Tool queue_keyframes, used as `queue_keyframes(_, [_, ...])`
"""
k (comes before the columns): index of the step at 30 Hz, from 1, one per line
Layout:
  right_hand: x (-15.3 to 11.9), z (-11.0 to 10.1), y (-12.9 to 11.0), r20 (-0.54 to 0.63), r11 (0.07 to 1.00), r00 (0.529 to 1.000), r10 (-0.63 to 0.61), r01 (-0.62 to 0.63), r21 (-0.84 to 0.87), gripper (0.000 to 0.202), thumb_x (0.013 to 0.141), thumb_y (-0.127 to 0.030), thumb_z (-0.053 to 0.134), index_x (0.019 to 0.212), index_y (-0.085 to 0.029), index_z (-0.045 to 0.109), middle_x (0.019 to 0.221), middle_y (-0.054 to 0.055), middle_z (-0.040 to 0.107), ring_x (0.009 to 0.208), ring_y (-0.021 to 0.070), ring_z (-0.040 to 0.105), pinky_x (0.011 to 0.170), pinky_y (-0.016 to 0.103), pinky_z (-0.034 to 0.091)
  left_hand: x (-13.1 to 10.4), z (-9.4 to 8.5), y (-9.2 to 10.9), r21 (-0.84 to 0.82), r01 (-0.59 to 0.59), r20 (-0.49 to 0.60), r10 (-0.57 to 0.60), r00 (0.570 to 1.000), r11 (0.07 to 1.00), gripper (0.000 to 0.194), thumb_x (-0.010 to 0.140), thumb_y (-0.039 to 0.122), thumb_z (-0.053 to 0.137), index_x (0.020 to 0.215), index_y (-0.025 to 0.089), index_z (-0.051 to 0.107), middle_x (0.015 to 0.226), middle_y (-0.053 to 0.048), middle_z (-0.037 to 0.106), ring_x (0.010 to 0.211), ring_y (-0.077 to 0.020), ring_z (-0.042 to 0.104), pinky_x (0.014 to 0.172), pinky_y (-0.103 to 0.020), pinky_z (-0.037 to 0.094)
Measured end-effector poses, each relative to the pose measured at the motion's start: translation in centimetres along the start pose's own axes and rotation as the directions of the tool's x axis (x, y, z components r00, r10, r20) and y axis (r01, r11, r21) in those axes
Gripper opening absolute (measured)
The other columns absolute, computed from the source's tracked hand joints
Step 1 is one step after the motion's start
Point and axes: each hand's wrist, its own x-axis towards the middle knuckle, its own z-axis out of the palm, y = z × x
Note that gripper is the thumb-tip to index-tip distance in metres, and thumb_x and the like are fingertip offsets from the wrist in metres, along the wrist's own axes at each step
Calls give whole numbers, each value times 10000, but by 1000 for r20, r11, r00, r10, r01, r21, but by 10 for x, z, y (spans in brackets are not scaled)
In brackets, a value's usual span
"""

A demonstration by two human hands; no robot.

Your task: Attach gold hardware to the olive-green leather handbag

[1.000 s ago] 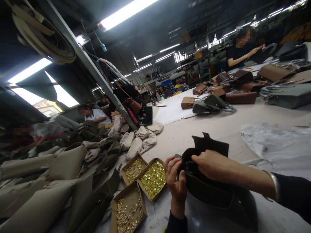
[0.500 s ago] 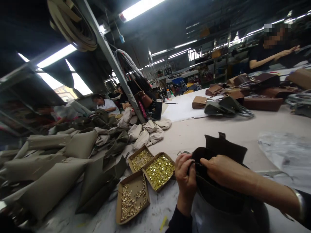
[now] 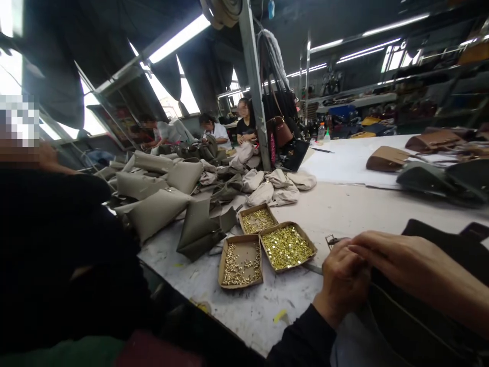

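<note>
left hand (image 3: 343,278), right hand (image 3: 397,257), gripping dark bag (image 3: 428,316)

Head camera looks forward-left, low and close over the worktable (image 3: 336,214)

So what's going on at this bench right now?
A person sits at a long worktable with both hands on a dark handbag. The left hand pinches its edge, and the right hand lies on top of it. Just left of the hands sit three cardboard trays of brass hardware. Beyond them is a heap of beige and olive bags. Another person in dark clothing sits close on the left, and others work farther back.
</note>
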Motion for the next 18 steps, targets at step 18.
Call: queue_keyframes(18, [91,-25,-56,-146,994,986,-84,93,56,230,1015,-393,557,970,-254,735,796,15,742,722,207,693,645,281,455,-13,6,3,-145,164,-111,-181,977,976,148,956,250,582,972,195,718,1005,-109,762,911,-234,722,835,-384,604])
